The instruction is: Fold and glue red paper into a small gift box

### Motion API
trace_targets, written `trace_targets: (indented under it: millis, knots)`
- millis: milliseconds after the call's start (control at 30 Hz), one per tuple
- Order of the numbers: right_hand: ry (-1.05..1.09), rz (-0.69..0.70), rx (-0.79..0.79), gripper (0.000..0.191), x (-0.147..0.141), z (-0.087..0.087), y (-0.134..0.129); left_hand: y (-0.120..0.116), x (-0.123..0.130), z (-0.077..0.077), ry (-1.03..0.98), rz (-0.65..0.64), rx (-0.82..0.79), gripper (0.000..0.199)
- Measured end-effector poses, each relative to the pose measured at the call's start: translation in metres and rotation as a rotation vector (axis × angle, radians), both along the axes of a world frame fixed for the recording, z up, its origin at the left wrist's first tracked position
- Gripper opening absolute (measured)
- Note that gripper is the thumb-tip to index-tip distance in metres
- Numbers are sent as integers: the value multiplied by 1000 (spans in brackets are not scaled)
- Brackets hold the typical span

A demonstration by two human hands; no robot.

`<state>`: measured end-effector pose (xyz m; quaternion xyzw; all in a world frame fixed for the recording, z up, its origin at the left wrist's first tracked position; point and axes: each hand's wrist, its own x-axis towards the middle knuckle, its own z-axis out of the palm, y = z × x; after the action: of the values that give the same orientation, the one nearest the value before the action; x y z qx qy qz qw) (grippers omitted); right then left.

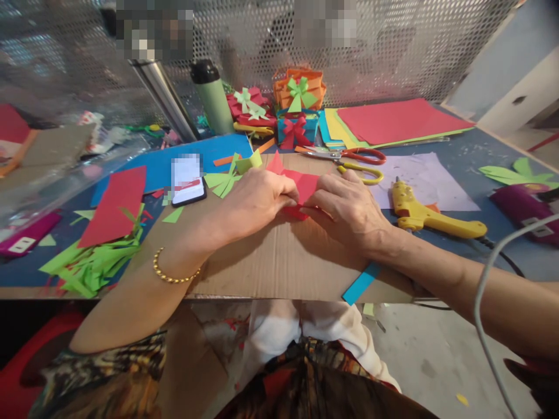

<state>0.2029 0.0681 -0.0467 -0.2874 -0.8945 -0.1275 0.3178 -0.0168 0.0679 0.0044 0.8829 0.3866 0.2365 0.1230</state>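
Note:
Over the cardboard sheet (262, 262), a piece of folded red paper (301, 181) is pinched between my two hands. My left hand (266, 195) is closed on its left part, thumb and fingers pressed together at the near edge. From the other side my right hand (345, 203) grips the right part, its fingertips almost meeting the left ones. One pointed red corner stands up behind my left hand. My fingers hide much of the paper's lower edge. Just behind lie light green paper strips (225, 180) and scissors with red handles (364, 156).
A yellow glue gun (419, 212) lies at the right on a pale purple sheet (430, 169). Left are a phone (187, 180), a red paper piece (116, 203) and a heap of green scraps (96, 259). Behind stand a green bottle (213, 102) and small bow-topped paper boxes (299, 125).

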Motion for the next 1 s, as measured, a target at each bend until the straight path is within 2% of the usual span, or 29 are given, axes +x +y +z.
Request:
trace_targets:
  millis: [167,267,400,500,700,867,1000]
  knots:
    - [17,-25,-59,34,-2,-1,0,0,2,2,168,-10,102,14]
    - [47,-15,-104,35,-2,3,0,2,1,2,167,-10,109,14]
    - [72,16,-192,37,5,14,0,7,-4,-1,132,26,85,16]
    - [57,13,-282,29,9,19,-2,10,-8,-4,129,41,67,19]
    - [-1,-50,-390,25,5,17,-7,13,-10,-2,116,-43,4,18]
    - [-26,-94,-449,29,1,20,-7,14,-11,1,102,-57,-18,16]
    - [-49,-126,-478,24,0,24,-7,16,-14,3,84,-103,-111,18]
